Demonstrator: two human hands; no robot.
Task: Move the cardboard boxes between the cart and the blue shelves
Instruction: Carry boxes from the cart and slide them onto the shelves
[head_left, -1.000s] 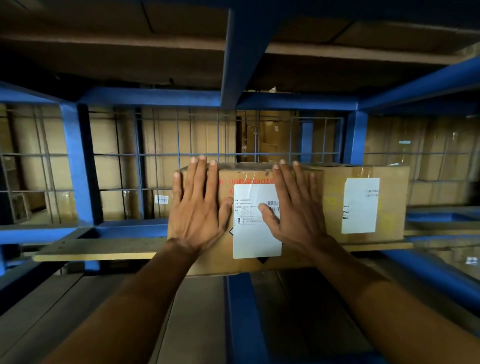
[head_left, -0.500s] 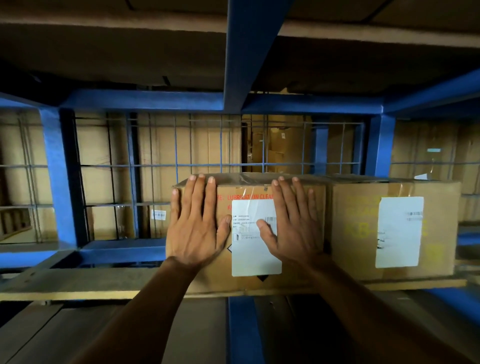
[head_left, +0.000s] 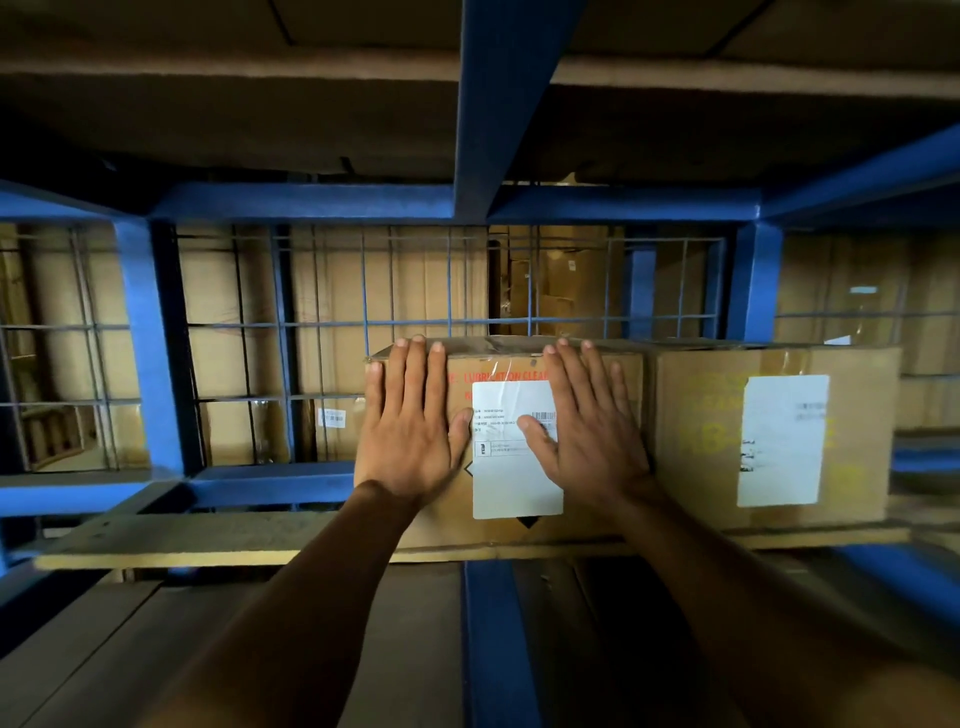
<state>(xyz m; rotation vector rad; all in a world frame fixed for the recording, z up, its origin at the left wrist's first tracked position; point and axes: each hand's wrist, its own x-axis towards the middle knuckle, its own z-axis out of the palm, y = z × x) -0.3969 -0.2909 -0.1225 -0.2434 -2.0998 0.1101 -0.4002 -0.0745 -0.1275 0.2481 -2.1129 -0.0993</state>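
A cardboard box (head_left: 501, 371) with red print and a white label sits on the wooden board (head_left: 208, 540) of the blue shelf. Flat against its front face lie both my palms, fingers straight: my left hand (head_left: 413, 421) on the left half, my right hand (head_left: 589, 423) on the right half over the label's edge. A second cardboard box (head_left: 696, 436) with a white label stands touching it on the right. The cart is out of view.
A blue upright post (head_left: 150, 343) stands to the left, another blue post (head_left: 753, 280) at the back right, and a blue beam (head_left: 498, 104) runs overhead. Blue wire mesh (head_left: 332, 322) closes the shelf's back, with more cartons behind it. A lower shelf lies below.
The box has slid deeper onto the shelf board under both flat palms, its front edge now at the board's edge. The view has drawn closer to the shelf.
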